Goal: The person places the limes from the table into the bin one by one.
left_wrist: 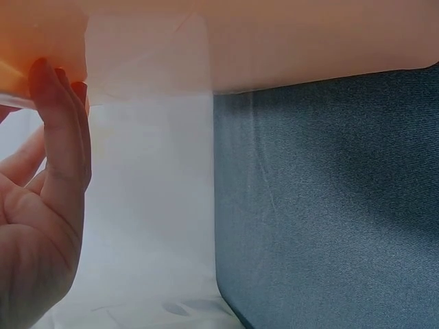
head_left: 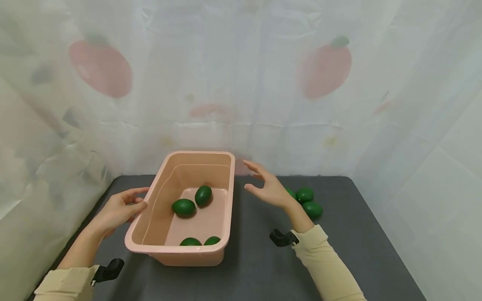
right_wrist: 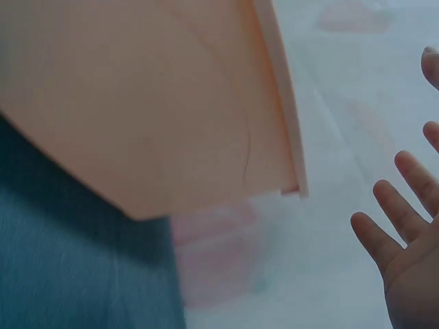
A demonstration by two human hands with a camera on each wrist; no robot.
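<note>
The left hand (head_left: 119, 210) is at the left side of the pink tub (head_left: 222, 196). Its fingers (left_wrist: 63, 130) are nearly straight and the tips touch the tub's left rim. They are not wrapped around it, so it is a light touch, not a real hold.

The pink tub sits on the dark worktop (head_left: 256, 259), a bit left of the middle. Inside it lie four green avocados. Two of them (head_left: 183, 207) (head_left: 203, 195) are close together in the middle of the tub, and two more (head_left: 190, 241) (head_left: 212, 240) peek out at the near wall.

The right hand (head_left: 268, 188) floats in the air just right of the tub, near its far right corner. Its fingers (right_wrist: 376, 236) are spread out and hold nothing. It does not touch the tub.

Behind that hand, more green avocados (head_left: 308, 202) lie in a small bunch on the worktop.

I think a good way to go on is to keep the left hand still so the tub does not slide. The avocados are round and smooth, so they may roll. The right hand should close softly all around one, not poke it.
</note>
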